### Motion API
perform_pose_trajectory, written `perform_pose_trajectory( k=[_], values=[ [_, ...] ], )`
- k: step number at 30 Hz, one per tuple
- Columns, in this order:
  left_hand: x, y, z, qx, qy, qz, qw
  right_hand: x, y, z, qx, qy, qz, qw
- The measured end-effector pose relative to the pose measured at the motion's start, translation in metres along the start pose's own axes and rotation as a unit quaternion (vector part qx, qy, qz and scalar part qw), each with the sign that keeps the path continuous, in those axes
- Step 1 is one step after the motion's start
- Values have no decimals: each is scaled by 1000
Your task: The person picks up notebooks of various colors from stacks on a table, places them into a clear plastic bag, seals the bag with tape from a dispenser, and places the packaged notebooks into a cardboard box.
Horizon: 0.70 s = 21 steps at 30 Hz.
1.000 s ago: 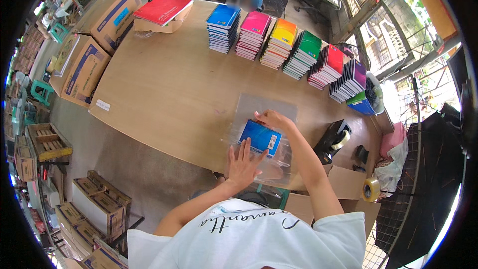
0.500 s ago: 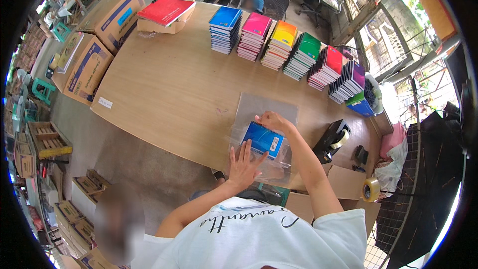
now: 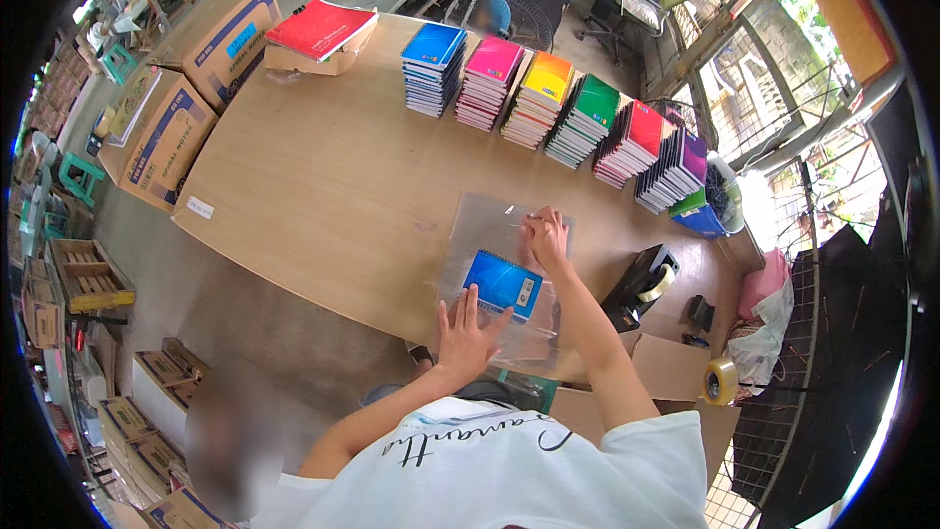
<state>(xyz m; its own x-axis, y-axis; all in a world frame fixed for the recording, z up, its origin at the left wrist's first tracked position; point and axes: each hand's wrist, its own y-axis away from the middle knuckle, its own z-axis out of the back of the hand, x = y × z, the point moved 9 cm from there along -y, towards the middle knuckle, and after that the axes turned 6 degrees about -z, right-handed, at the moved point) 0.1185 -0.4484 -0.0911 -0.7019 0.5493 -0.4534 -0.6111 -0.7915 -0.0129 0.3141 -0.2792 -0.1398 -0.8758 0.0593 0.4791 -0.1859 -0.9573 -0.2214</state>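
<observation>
A blue spiral notebook (image 3: 499, 279) lies on a clear plastic sheet (image 3: 477, 220) near the table's front edge. My left hand (image 3: 464, 341) is open, its spread fingers resting on the notebook's lower edge. Beyond the notebook's upper right corner, my right hand (image 3: 548, 237) is closed, with its fingers pinching the clear plastic. The plastic's near part shows creases and shine to the right of and below the notebook.
Stacks of notebooks, blue (image 3: 434, 44) through purple (image 3: 688, 159), line the table's far right side. A black tape dispenser (image 3: 641, 286) stands to my right, near a tape roll (image 3: 721, 381). Cartons (image 3: 168, 142) and a red notebook (image 3: 321, 27) are at the left.
My right hand has moved from the notebook's upper edge outward to the plastic beyond its upper right corner. My left hand stays on the notebook.
</observation>
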Motion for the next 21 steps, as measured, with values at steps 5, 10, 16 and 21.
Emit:
perform_pose_trajectory(
  k=[5, 10, 16, 21],
  values=[
    [4, 0, 1, 9, -14, 2, 1000, 39, -7, 44, -75, 27, 133, 988],
    [-1, 0, 5, -18, -32, -10, 999, 19, -22, 9, 113, 83, 25, 990],
    [3, -1, 3, -11, -16, 9, 1000, 42, 8, 40, -108, 56, 108, 987],
    [3, -5, -1, 5, -39, 10, 999, 48, 12, 45, -112, 85, 205, 969]
  ],
)
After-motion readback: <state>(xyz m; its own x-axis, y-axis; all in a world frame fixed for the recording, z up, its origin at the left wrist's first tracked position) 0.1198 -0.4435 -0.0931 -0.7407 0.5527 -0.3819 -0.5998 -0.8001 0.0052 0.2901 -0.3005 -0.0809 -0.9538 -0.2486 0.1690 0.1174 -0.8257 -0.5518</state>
